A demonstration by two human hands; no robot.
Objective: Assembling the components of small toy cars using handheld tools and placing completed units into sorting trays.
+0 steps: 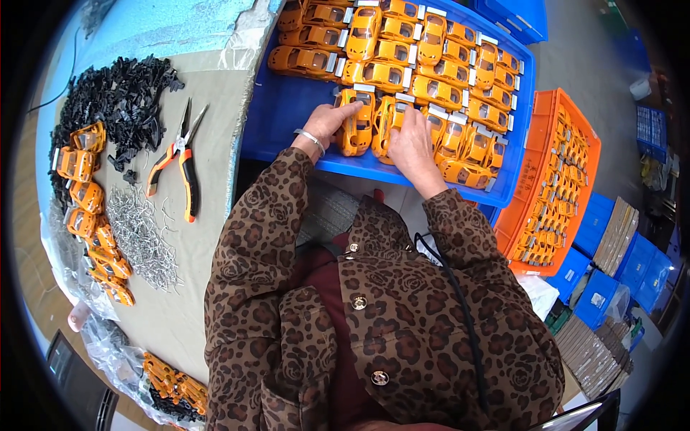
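Observation:
Rows of orange toy car bodies (431,39), many with a pale strip at one end, fill much of a blue tray (280,108). Over the tray's near edge, my left hand (327,123) has its fingers closed on the side of a toy car (355,133) in the front row. Just to the right, my right hand (417,147) bends over the neighbouring toy car (385,122), its fingers curled against that car's right side. The fingertips of the right hand are partly hidden by the hand itself.
Long-nose pliers (183,154) lie open on the bench at left, beside black plastic parts (118,97), small metal pins (144,237) and a line of orange car bodies (86,195). An orange crate (514,244) of cars stands right, with blue bins (596,298) beyond.

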